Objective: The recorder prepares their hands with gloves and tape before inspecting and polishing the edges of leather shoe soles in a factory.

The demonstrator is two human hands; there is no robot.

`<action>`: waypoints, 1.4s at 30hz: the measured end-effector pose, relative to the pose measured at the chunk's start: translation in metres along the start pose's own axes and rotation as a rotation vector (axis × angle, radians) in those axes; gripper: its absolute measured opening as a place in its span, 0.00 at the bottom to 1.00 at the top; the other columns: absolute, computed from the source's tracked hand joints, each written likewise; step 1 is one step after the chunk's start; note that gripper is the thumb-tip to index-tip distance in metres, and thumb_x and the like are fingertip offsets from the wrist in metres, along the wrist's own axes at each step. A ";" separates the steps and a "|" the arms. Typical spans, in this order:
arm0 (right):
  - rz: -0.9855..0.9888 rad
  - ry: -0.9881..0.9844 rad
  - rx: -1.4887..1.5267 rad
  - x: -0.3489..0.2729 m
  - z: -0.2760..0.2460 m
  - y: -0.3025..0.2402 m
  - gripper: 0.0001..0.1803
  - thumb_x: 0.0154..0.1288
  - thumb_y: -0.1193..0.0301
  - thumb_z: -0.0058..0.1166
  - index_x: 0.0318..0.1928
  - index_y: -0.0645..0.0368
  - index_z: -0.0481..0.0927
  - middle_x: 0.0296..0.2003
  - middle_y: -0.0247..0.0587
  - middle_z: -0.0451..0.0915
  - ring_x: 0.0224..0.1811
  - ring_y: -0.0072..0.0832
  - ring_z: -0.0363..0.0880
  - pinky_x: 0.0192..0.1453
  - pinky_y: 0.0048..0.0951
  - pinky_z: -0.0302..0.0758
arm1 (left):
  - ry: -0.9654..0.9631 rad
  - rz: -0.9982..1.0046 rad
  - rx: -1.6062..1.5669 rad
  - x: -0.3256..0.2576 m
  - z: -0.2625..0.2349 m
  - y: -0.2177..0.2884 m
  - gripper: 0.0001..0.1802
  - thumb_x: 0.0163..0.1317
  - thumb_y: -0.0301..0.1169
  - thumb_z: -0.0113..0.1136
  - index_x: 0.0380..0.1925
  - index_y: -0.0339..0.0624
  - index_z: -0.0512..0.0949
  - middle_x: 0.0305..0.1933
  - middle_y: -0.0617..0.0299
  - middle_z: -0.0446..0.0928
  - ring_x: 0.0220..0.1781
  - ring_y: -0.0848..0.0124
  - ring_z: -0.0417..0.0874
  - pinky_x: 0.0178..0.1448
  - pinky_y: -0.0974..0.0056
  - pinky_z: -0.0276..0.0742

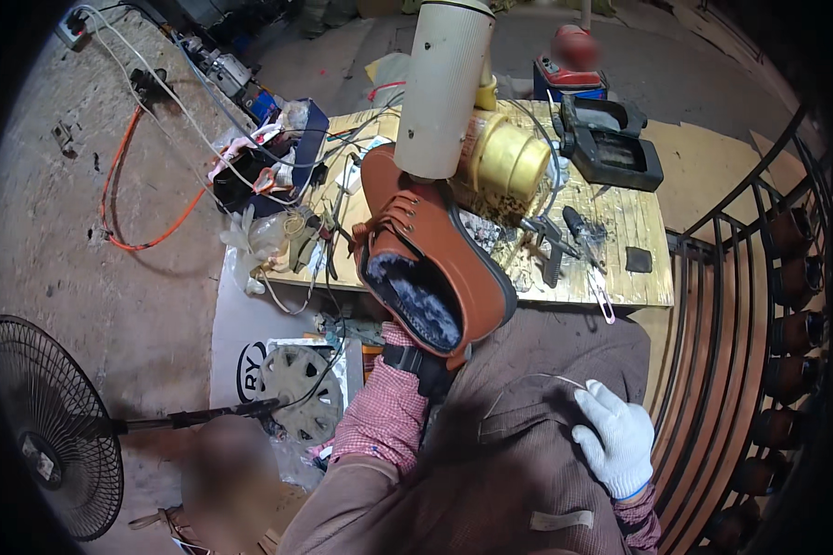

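Note:
A brown lace-up shoe (pixel 481 268) with a dark sole and fluffy grey lining is tilted, its opening toward me, over the table's near edge. My left forearm, in a red checked cuff with a dark band at the wrist, reaches up to its heel. The shoe hides the fingers of my left hand (pixel 432 373). My right hand (pixel 613 435), in a white knitted glove, is over my right thigh. Its thumb and fingers are closed at the end of a thin pale thread (pixel 553 376), which curves left across my lap. A pale ribbed cylinder (pixel 442 92) stands over the shoe's front part.
On the worn table (pixel 643 282) are a yellow round machine part (pixel 514 162), a black tray (pixel 611 153), loose tools and a dark box of odds and ends (pixel 292 153). A fan (pixel 51 425) stands at left. Right, a metal rack (pixel 713 305) holds several shoes. Cables cross the floor.

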State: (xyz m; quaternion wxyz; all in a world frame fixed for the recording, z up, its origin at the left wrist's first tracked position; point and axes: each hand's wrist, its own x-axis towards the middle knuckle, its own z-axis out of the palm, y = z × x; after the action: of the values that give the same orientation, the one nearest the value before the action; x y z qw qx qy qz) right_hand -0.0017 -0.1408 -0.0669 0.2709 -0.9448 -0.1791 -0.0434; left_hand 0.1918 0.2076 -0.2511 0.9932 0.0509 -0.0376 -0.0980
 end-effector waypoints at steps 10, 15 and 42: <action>0.052 -0.010 -0.060 -0.015 0.017 0.019 0.26 0.71 0.58 0.68 0.65 0.57 0.86 0.63 0.53 0.86 0.46 0.50 0.86 0.52 0.46 0.80 | 0.204 0.335 0.366 -0.046 0.115 -0.030 0.49 0.75 0.69 0.52 0.84 0.47 0.62 0.83 0.52 0.70 0.81 0.52 0.73 0.86 0.43 0.69; 0.019 -0.107 -0.008 -0.001 0.021 0.014 0.26 0.69 0.61 0.69 0.64 0.58 0.86 0.62 0.53 0.87 0.47 0.51 0.88 0.51 0.46 0.80 | 0.318 0.095 0.629 -0.053 0.139 -0.031 0.62 0.69 0.79 0.54 0.86 0.42 0.60 0.84 0.51 0.69 0.82 0.50 0.73 0.86 0.42 0.70; -0.078 -0.082 -0.085 0.035 0.014 0.038 0.28 0.69 0.63 0.69 0.68 0.54 0.84 0.64 0.49 0.85 0.47 0.47 0.86 0.53 0.46 0.79 | 0.550 0.698 1.061 0.076 0.208 -0.008 0.62 0.74 0.48 0.74 0.92 0.49 0.39 0.85 0.55 0.62 0.78 0.59 0.74 0.81 0.54 0.72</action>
State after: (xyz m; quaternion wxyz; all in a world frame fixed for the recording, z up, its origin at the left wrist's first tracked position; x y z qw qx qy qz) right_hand 0.0449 -0.1521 -0.0917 0.2210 -0.9488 -0.2246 -0.0225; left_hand 0.2472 0.1650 -0.0403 0.7808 0.5379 0.1586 0.2754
